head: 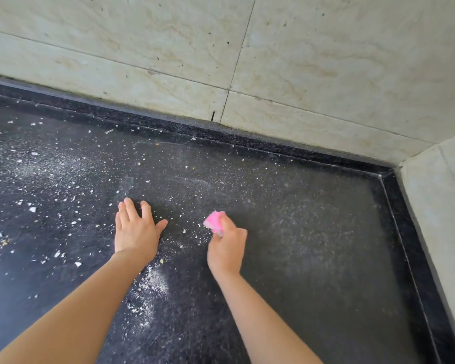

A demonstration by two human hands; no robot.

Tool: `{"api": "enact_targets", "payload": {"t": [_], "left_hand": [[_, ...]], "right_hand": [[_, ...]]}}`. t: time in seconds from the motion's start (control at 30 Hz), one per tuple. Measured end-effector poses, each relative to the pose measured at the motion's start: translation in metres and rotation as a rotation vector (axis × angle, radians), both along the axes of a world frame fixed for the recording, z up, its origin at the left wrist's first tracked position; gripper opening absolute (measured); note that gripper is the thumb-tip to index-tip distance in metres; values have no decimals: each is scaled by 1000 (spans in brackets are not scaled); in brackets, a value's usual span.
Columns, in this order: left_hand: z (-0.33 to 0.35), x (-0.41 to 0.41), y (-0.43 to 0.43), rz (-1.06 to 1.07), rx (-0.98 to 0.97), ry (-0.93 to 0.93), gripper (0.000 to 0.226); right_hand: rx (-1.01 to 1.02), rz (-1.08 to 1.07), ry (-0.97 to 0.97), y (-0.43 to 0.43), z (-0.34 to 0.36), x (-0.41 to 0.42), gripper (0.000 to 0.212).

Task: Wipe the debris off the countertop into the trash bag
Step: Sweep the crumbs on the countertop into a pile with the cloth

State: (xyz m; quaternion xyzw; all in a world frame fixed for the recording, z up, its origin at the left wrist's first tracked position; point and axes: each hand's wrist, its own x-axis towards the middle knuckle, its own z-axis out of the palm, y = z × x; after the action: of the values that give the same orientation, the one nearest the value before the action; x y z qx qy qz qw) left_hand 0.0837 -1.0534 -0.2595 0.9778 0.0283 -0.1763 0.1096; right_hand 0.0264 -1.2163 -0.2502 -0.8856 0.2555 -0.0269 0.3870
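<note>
White debris strewn on black speckled countertop, thickest toward 9 o'clock, with a small heap at 6 o'clock between the forearms. At centre, pink sponge gripped in curled fingers of right hand. At its 9 o'clock, left hand pressed flat, fingers straight. Cream tiled wall from 12 to 3 o'clock. No trash bag in view. Probably mid-wipe. Next: gathering strokes herding crumbs toward the front edge.

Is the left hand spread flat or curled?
Spread flat: the left hand lies palm down, fingers straight, on the dusty countertop.
</note>
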Motion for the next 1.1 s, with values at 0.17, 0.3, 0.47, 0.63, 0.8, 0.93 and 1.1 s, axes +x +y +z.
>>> {"api": "enact_targets", "payload": {"t": [0.17,0.3,0.47,0.63,0.8,0.93,1.1], "left_hand": [[3,1,-1,12,-24,-4,68],[5,-1,0,28,-10,31,67],[3,12,-9,122,-49,101,63],[-7,14,-22,236,-80,-33,65],[-27,8,-23,184,-12,-218,52],[-29,13,-27,203,10,-248,49],[-18,17,-34,253,0,-127,45]], "right_hand": [[358,135,168,32,31,-8,38],[551,41,201,-11,59,5,38],[414,-274,109,-108,68,47,34],[52,-547,124,-219,46,80,27],[-161,-717,248,-296,9,85,31],[-149,-678,160,-250,12,93,29],[-98,-413,-41,-144,12,90,45]]}}
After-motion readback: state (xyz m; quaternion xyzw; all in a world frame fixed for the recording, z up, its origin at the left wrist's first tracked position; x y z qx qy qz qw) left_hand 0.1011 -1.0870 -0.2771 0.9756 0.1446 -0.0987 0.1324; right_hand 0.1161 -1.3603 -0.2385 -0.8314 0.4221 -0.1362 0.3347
